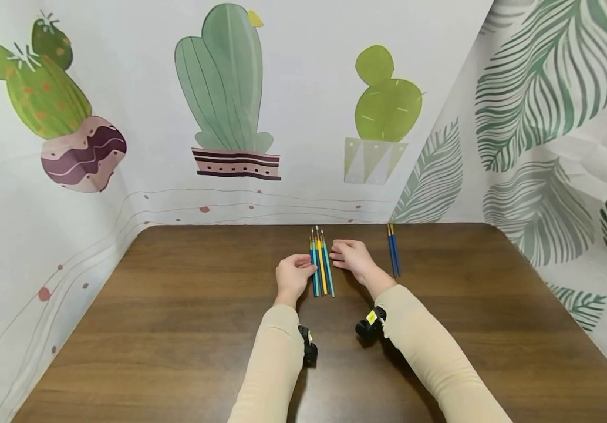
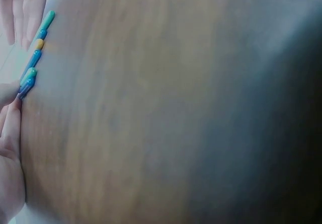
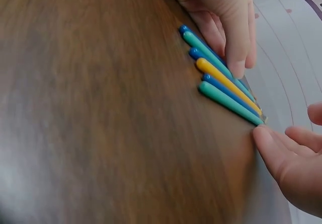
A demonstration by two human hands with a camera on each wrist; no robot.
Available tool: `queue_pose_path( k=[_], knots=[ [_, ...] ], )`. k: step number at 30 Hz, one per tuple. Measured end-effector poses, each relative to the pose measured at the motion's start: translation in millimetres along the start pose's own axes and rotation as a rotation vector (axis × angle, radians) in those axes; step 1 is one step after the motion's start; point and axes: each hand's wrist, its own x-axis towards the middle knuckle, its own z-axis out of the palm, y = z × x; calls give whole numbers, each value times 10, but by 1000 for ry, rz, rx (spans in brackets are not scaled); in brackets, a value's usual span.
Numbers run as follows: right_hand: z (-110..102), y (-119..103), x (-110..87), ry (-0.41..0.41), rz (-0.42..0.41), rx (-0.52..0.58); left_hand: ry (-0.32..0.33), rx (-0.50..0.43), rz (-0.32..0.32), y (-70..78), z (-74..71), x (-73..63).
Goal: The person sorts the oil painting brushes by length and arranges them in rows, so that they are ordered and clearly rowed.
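Observation:
Several paintbrushes lie side by side on the brown table, bristles pointing away from me. Among them are a yellow paintbrush, blue ones and teal ones. At the row's left side, my left hand pinches the outer blue and teal paintbrushes, its thumb over them and its fingers along the outer edge. My right hand is at the other side, fingers extended and loosely bent. In the right wrist view its thumb tip is right by the far part of the outermost teal paintbrush.
Two blue paintbrushes lie apart from the row, farther right near the table's back edge. Behind the wooden table hangs a white cloth printed with cacti and leaves. Each sleeved wrist carries a small black camera.

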Motion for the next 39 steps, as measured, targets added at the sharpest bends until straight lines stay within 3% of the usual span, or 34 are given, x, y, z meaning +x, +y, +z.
queue_pose_path(
  k=[5,14,22,31,39],
  knots=[
    [46,11,-5,32,-19,3,-4,8,1,-20,6,1],
    [88,38,139,142,47,15,-3,5,14,1,6,-9],
    [122,-7,173,168,62,7,-7,4,18,4,-2,2],
    [214,-7,254,223,34,-117,-4,14,9,-11,-14,11],
    [308,-4,320,341,8,-389,-4,19,20,-7,-7,10]
  ],
)
